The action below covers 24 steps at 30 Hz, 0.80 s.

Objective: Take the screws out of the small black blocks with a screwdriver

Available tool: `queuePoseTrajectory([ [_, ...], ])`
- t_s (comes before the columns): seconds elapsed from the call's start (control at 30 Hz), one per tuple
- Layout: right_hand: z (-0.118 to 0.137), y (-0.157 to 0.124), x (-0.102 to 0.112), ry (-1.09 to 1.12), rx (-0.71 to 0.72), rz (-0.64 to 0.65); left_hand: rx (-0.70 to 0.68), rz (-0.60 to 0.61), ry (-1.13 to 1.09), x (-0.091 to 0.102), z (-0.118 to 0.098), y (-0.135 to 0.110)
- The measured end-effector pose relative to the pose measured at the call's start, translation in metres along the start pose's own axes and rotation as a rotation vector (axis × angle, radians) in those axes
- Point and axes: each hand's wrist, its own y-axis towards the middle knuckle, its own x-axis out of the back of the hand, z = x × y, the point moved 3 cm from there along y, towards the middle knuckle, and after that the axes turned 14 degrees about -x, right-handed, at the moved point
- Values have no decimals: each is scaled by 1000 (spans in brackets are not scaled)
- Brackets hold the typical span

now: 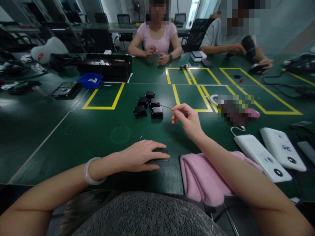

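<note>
Small black rectangular blocks point(157, 113) sit clustered on the glossy green worktop point(73, 141), likely for easy reach. In the right hand point(189, 120), fingers pinch a thin metal-shafted tool point(165, 107), presumably for fine aim; the left hand point(139, 155), fingers apart, seems to steady a flat dark piece point(161, 160).

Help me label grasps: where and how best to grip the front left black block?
Probably pinch the front left black block by its left and right sides, from above and the near side: it lies low, with tabletop to its left, a gap to its right and another block close behind.
</note>
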Motion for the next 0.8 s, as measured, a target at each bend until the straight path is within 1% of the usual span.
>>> queuePoseTrajectory([
  [0.1,-1,-1,2,-3,0,-17,3,26,-17,-4,0,3],
  [0.17,-2,0,1,-10,-3,-12,25,37,-19,-5,-1,-1],
  [0.33,-5,2,-1,-32,-4,10,13,20,-35,-5,-5,-12],
  [0.47,-5,3,-1,-25,-9,11,55,-17,-2,-9,-5,-7],
  [0.6,-5,2,0,-19,-20,-7,129,21,-26,-14,-6,2],
  [0.8,-6,2,0,-27,-25,-8,130,36,-56,-12,-9,-1],
])
